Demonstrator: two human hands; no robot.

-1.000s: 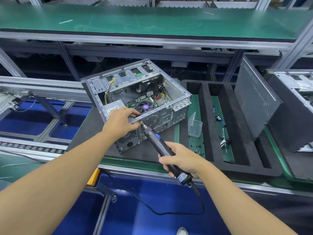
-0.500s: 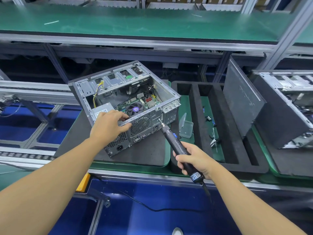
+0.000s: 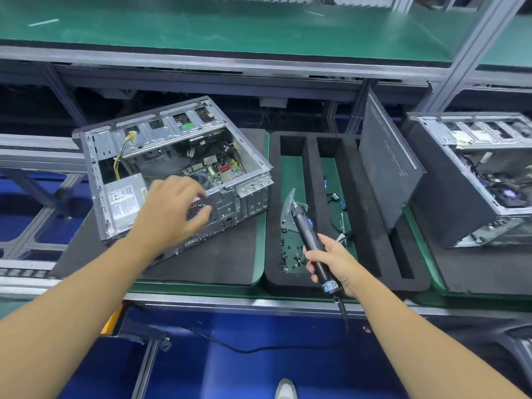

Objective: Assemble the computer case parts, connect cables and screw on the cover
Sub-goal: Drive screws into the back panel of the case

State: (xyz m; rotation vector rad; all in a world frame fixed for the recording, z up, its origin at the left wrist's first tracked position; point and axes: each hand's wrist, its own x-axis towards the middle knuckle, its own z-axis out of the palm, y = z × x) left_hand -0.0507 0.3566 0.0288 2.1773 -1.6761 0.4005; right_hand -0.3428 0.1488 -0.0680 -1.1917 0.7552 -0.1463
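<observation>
an open grey sheet-metal computer case (image 3: 178,168) lay on its side on a dark foam mat (image 3: 218,263) on the green table (image 3: 201,287). its open side faced up and its rear panel faced the person. its long axis ran from near left to far right, skewed to the table's front edge.

the left hand (image 3: 172,210) hung over the case's near rim, its grip loose, fingers half curled round nothing. motion blur hid whether it touched the metal.

the right hand (image 3: 331,264) had its grip closed round a black electric screwdriver (image 3: 309,236). the tool's tip pointed up and away, over the left slot of a black foam tray (image 3: 312,174) and apart from the case.

there were two cases in all; the second computer case (image 3: 475,180) sat at far right. one dark grey side cover (image 3: 388,162) leaned upright in the tray's right slot. the tray showed three long slots. many small black screws (image 3: 290,254) lay loose in the left slot.

bare mat lay between the case and the table's front edge. a narrow green strip parted mat from tray.
</observation>
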